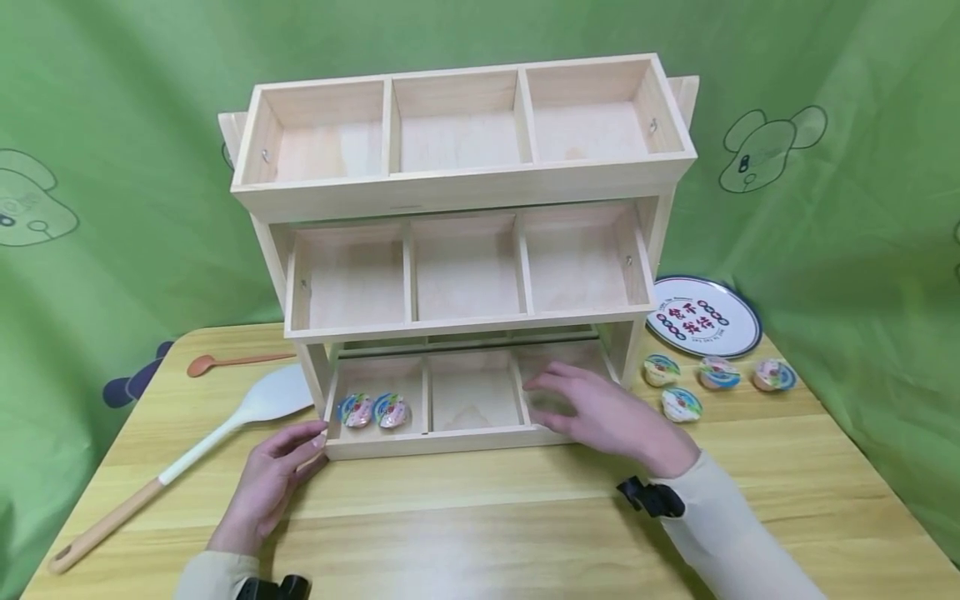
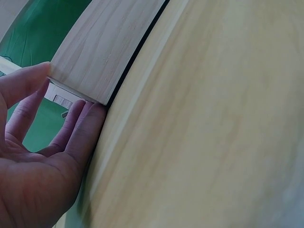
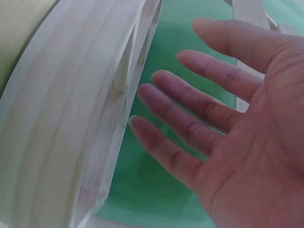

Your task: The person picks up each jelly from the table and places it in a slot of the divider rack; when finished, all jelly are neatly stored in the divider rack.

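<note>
A three-tier wooden shelf organizer (image 1: 465, 190) with divided boxes stands at the middle of the table. My left hand (image 1: 279, 477) touches the left front corner of the bottom box (image 1: 450, 444). In the left wrist view, the thumb (image 2: 29, 80) lies at the upper corner and the other fingertips rest against the end lower down. Over the bottom box's right compartment hovers my right hand (image 1: 600, 408), its fingers spread and nothing held, as the right wrist view confirms. Two small wrapped cups, a pink one (image 1: 356, 411) and its neighbour (image 1: 391, 411), lie in the bottom left compartment.
Several similar cups (image 1: 681, 405) lie on the table right of the organizer, before a round plate (image 1: 705, 317) with red lettering. To the left are a white spatula (image 1: 273, 396) with a wooden handle and a small brown spoon (image 1: 202, 365). Green cloth (image 1: 847, 208) hangs behind.
</note>
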A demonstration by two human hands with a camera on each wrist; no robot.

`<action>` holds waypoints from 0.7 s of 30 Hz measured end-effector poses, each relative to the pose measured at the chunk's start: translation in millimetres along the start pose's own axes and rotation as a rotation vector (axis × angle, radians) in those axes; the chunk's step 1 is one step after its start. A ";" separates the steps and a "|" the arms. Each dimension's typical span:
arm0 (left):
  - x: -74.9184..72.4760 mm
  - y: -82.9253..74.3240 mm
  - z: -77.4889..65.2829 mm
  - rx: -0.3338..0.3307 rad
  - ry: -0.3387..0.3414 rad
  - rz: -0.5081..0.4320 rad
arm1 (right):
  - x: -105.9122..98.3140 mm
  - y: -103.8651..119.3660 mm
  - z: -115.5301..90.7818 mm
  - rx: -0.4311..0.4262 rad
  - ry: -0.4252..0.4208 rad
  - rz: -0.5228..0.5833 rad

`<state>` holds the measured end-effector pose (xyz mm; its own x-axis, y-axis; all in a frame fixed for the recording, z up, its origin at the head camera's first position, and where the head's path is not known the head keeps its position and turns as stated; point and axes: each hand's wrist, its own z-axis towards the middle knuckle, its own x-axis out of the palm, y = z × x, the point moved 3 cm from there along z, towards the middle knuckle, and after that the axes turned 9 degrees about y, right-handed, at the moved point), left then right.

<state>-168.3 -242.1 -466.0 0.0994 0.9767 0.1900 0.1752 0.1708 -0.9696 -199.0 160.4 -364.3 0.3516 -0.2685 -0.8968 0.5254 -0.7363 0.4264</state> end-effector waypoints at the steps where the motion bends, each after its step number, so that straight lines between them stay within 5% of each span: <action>1: 0.0 -0.1 0.0 0.004 0.001 0.000 | -0.1 -0.6 -1.1 0.006 -0.002 0.000; 21: -0.1 -0.1 -1.1 0.009 0.006 0.002 | -13.9 -29.1 -46.3 0.070 -0.103 0.023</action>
<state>-167.2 -242.4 -465.7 0.1054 0.9764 0.1884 0.1656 0.1696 -0.9715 -183.3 214.2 -358.8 0.2797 -0.3451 -0.8959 0.4616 -0.7699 0.4407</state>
